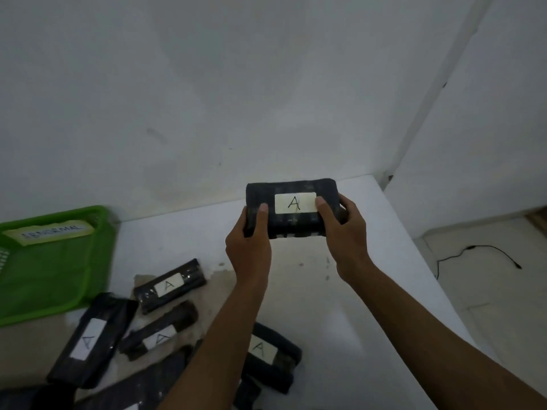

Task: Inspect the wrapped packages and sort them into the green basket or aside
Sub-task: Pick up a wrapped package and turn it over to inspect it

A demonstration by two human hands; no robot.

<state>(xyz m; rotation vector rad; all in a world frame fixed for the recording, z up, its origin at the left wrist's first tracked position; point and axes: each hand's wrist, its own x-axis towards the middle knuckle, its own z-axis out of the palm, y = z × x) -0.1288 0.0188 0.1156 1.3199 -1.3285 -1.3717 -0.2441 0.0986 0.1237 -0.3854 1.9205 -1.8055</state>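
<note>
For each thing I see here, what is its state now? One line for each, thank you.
Held package: lifted above the table, gripped at both ends, label "A" facing the camera.
Left hand: closed on the package's left end.
Right hand: closed on its right end.
Green basket: empty, labelled "ABNORMAL".
Other packages: lying on the table, labels up.

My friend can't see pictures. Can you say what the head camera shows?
Two hands, left hand and right hand, hold up a dark wrapped package labelled "A" over a white table. More packages lie below, beside an empty green basket marked "ABNORMAL".
</note>
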